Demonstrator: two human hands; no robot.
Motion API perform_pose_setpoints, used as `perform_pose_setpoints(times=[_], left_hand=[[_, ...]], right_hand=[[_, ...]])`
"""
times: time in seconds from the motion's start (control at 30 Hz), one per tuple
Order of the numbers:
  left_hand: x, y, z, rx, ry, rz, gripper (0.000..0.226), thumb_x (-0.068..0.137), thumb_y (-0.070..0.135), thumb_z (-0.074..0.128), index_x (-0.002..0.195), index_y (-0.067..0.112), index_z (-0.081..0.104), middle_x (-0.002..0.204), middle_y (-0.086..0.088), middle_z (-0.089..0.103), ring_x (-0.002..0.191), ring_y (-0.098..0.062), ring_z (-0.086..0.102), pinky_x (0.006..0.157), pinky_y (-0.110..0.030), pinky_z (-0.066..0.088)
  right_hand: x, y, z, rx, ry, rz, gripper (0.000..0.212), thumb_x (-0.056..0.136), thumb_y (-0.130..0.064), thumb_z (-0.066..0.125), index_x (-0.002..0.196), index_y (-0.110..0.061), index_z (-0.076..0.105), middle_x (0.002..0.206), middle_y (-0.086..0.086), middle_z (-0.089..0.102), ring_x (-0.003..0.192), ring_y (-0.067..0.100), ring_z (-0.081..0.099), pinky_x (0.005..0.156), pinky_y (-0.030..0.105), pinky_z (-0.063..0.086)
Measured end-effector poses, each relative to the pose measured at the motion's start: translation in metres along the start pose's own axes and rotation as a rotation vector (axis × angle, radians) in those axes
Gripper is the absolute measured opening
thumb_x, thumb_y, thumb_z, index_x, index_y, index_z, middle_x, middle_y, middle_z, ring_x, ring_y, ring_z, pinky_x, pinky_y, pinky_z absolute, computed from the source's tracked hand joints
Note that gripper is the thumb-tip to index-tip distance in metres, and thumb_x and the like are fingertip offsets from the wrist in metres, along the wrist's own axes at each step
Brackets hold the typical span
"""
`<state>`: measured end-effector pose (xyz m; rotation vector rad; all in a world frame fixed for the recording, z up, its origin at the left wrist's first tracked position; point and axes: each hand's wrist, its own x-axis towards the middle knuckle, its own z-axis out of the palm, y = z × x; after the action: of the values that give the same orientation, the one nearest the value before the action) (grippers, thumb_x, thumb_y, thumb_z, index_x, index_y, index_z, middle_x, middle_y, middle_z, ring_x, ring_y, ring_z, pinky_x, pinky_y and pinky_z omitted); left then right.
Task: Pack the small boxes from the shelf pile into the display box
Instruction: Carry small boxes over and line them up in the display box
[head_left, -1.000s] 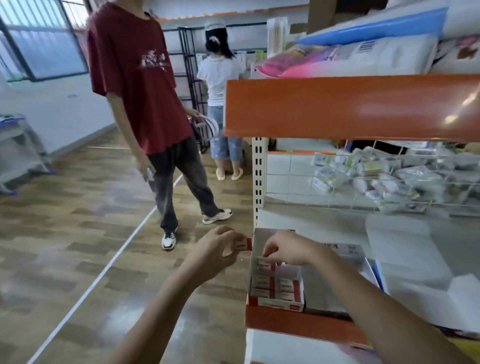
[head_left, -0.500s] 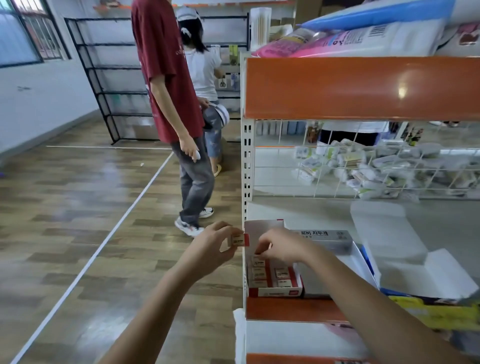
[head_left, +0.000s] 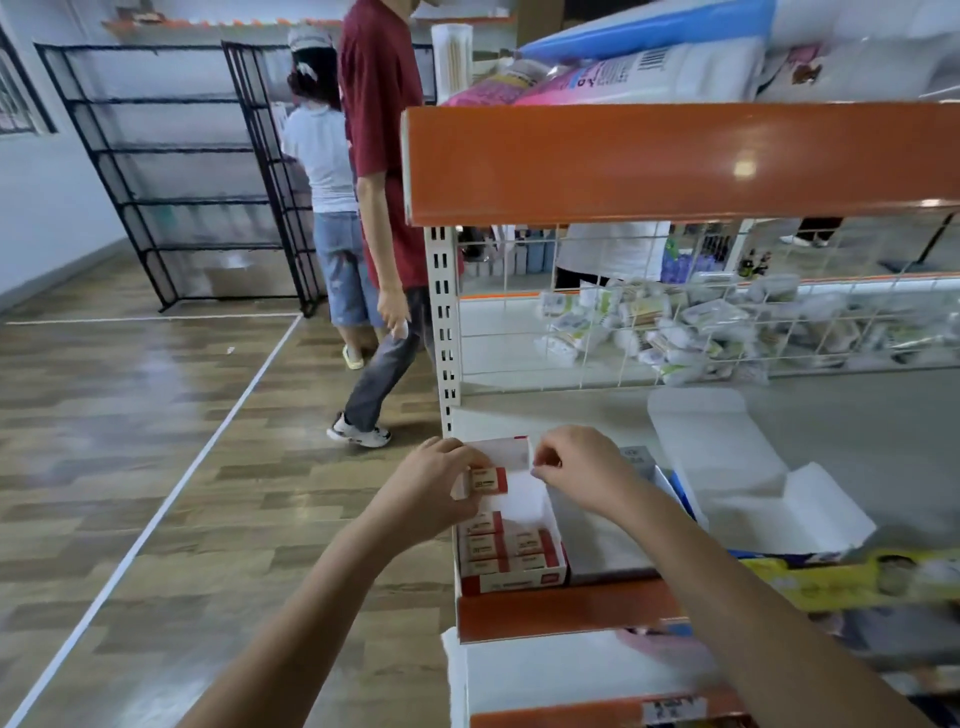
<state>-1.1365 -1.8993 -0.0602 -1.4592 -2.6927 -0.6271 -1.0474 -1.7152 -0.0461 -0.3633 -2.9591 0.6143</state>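
Note:
The red-and-white display box (head_left: 511, 583) stands open at the left end of the orange-edged shelf (head_left: 561, 608), its white lid flap (head_left: 501, 449) raised behind. Several small red-and-white boxes (head_left: 511, 545) lie packed in its near half. My left hand (head_left: 431, 493) pinches one more small box (head_left: 488, 479) above the display box's empty far half. Just to the right, my right hand (head_left: 584, 470) hovers over the box's back right corner with its fingers curled; I see nothing in them.
A grey carton (head_left: 597, 540) lies right beside the display box, and an open white carton (head_left: 727, 467) further right. White packets (head_left: 675, 332) are heaped behind the wire grid. Two people (head_left: 384, 156) stand in the aisle at the shelf's left end.
My left hand carried the small box to the right, over the display box. My right hand rose out of the box. The person in red stepped closer to the shelf end.

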Motion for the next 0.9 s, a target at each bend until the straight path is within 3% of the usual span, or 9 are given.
perform_pose_setpoints(times=[0.2, 0.3, 0.43, 0.57, 0.73, 0.9], left_hand=[[0.019, 0.017, 0.013, -0.102, -0.123, 0.006, 0.032, 0.079, 0.029, 0.068, 0.109, 0.029, 0.055, 0.104, 0.013, 0.057, 0.087, -0.003, 0.055, 0.067, -0.012, 0.045], [0.022, 0.020, 0.019, -0.168, -0.150, 0.011, 0.028, 0.081, 0.031, 0.068, 0.105, 0.028, 0.054, 0.101, 0.014, 0.060, 0.084, 0.002, 0.058, 0.068, -0.012, 0.050], [0.024, 0.023, 0.025, -0.204, -0.173, 0.018, 0.022, 0.083, 0.041, 0.063, 0.098, 0.027, 0.054, 0.093, 0.017, 0.062, 0.081, 0.004, 0.060, 0.069, -0.016, 0.054], [0.022, 0.023, 0.028, -0.158, -0.199, 0.010, 0.021, 0.082, 0.044, 0.061, 0.091, 0.027, 0.052, 0.089, 0.014, 0.063, 0.079, -0.002, 0.061, 0.067, -0.022, 0.053], [0.022, 0.021, 0.030, -0.096, -0.205, 0.014, 0.024, 0.083, 0.046, 0.060, 0.094, 0.025, 0.055, 0.092, 0.010, 0.066, 0.078, -0.004, 0.061, 0.067, -0.026, 0.055], [0.023, 0.020, 0.028, -0.047, -0.265, 0.027, 0.024, 0.084, 0.037, 0.062, 0.102, 0.023, 0.058, 0.100, 0.009, 0.064, 0.082, -0.004, 0.059, 0.067, -0.019, 0.052]], right_hand=[[-0.014, 0.009, 0.006, 0.018, -0.198, 0.146, 0.029, 0.090, -0.038, 0.057, 0.096, -0.010, 0.067, 0.089, 0.006, 0.069, 0.071, 0.015, 0.058, 0.066, 0.029, 0.046], [-0.016, 0.010, 0.004, 0.051, -0.209, 0.170, 0.033, 0.091, -0.036, 0.055, 0.091, -0.006, 0.068, 0.088, 0.012, 0.069, 0.069, 0.019, 0.057, 0.060, 0.029, 0.042], [-0.018, 0.010, 0.003, 0.086, -0.236, 0.170, 0.033, 0.093, -0.034, 0.052, 0.094, -0.005, 0.068, 0.091, 0.013, 0.071, 0.085, 0.026, 0.066, 0.074, 0.036, 0.051], [-0.018, 0.011, 0.004, 0.143, -0.243, 0.197, 0.034, 0.094, -0.036, 0.052, 0.095, -0.006, 0.069, 0.092, 0.010, 0.072, 0.085, 0.025, 0.067, 0.074, 0.035, 0.052], [-0.019, 0.012, 0.004, 0.170, -0.241, 0.221, 0.032, 0.093, -0.037, 0.052, 0.095, -0.010, 0.069, 0.091, 0.007, 0.071, 0.084, 0.025, 0.067, 0.074, 0.035, 0.054], [-0.020, 0.012, 0.004, 0.195, -0.240, 0.241, 0.030, 0.093, -0.036, 0.053, 0.097, -0.011, 0.068, 0.092, 0.007, 0.071, 0.084, 0.025, 0.068, 0.076, 0.036, 0.054]])
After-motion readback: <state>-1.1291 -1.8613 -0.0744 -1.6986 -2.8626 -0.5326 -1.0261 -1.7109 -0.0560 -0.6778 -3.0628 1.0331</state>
